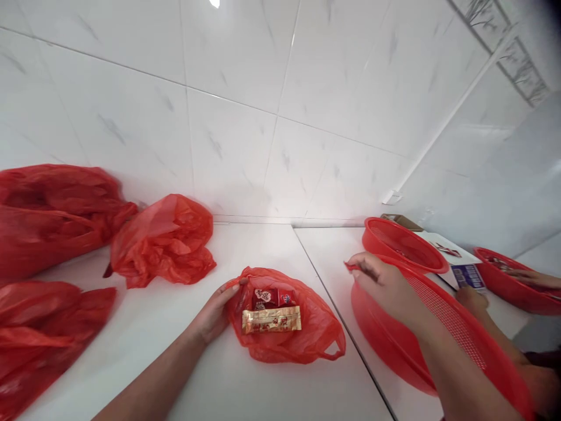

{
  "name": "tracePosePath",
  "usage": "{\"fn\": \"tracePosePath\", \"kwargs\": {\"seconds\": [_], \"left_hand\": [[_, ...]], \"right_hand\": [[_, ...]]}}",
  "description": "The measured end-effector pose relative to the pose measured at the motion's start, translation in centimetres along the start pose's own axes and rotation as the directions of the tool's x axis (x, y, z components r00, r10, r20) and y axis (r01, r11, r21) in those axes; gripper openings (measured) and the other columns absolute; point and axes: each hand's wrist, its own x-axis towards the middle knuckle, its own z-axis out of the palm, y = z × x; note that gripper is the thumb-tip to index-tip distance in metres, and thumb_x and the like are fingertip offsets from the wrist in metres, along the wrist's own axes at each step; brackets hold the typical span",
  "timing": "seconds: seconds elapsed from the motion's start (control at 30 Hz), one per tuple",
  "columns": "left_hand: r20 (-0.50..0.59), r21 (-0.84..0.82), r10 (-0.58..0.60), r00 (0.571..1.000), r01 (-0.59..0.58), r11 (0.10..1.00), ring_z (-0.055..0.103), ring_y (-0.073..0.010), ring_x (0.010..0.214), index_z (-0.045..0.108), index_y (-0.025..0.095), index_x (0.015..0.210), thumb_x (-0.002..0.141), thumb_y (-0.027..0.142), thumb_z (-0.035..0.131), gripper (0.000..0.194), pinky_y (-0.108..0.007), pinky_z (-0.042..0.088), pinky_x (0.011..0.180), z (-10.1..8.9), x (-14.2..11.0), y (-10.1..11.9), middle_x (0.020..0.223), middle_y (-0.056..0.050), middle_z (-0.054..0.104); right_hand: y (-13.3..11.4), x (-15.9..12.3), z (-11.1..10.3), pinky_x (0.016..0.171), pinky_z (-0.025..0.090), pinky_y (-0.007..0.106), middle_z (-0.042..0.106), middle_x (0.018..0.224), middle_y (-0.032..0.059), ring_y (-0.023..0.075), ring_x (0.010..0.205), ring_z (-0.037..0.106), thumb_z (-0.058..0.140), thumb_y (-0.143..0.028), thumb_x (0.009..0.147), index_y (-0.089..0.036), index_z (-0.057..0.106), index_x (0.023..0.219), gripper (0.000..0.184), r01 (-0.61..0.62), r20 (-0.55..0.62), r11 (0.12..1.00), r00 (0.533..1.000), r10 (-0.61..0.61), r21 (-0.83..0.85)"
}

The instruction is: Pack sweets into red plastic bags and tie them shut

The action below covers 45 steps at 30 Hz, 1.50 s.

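My left hand rests at the rim of an open red plastic bag, fingers curled over its edge. Inside lie a gold foil packet and red snack packets. My right hand pinches a small red item above a large red mesh basket. The item is mostly hidden by my fingers, so I cannot tell what it is. Another person's hand reaches in from the lower right, beyond my right forearm.
Several knotted red bags and a looser red bag lie on the white table at left. A second red basket and a third, holding another hand, stand at right. A white tiled wall rises behind.
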Motion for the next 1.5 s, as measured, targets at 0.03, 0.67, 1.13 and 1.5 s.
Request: {"fn": "tracePosePath", "kwargs": {"seconds": [0.03, 0.67, 1.13, 1.5], "left_hand": [[0.016, 0.008, 0.011, 1.0, -0.011, 1.0, 0.063, -0.0253, 0.099, 0.064, 0.018, 0.108, 0.083, 0.029, 0.061, 0.028, -0.036, 0.045, 0.089, 0.1, 0.0, 0.0, 0.106, -0.009, 0.069], [0.049, 0.061, 0.124, 0.991, -0.127, 0.99, 0.064, -0.0251, 0.092, 0.068, 0.013, 0.099, 0.081, 0.027, 0.064, 0.023, -0.039, 0.044, 0.088, -0.6, 0.6, -0.8, 0.1, -0.011, 0.071], [-0.192, 0.218, 0.323, 0.927, -0.281, 0.935, 0.064, -0.0155, 0.068, 0.065, 0.015, 0.085, 0.064, 0.012, 0.071, 0.023, -0.026, 0.048, 0.065, -1.0, -0.3, 0.1, 0.076, -0.004, 0.07], [-0.291, 0.342, 0.489, 0.822, -0.388, 0.856, 0.064, -0.0153, 0.069, 0.062, 0.016, 0.091, 0.065, 0.019, 0.071, 0.028, -0.028, 0.049, 0.069, -3.3, -1.2, 2.7, 0.08, -0.002, 0.069]], "right_hand": [[-1.4, -0.8, 1.1, 0.056, 0.041, 0.024, 0.06, 0.073, -0.0017, 0.0133, 0.063, 0.055, 0.045, -0.033, 0.086, -0.025, 0.058, 0.094, 0.017, 0.032, 0.089, 0.998, 0.995, -0.037, 0.056], [-1.8, -2.9, 16.3, 0.093, 0.044, 0.036, 0.056, 0.123, 0.0013, 0.0213, 0.113, 0.051, 0.06, -0.037, 0.078, -0.031, 0.054, 0.12, 0.043, 0.116, 0.261, 0.972, 0.951, -0.168, 0.204], [-2.8, -2.6, 19.3, 0.084, 0.04, 0.036, 0.061, 0.1, 0.0054, 0.023, 0.096, 0.054, 0.058, -0.02, 0.073, -0.023, 0.056, 0.105, 0.032, 0.304, 0.175, 0.951, 0.941, -0.289, -0.064], [-6.0, -0.1, 19.4, 0.053, 0.038, 0.026, 0.063, 0.076, -0.0017, 0.0159, 0.065, 0.057, 0.043, -0.036, 0.083, -0.025, 0.057, 0.083, 0.018, 0.007, 0.24, 0.921, 0.965, -0.109, 0.388]]}}
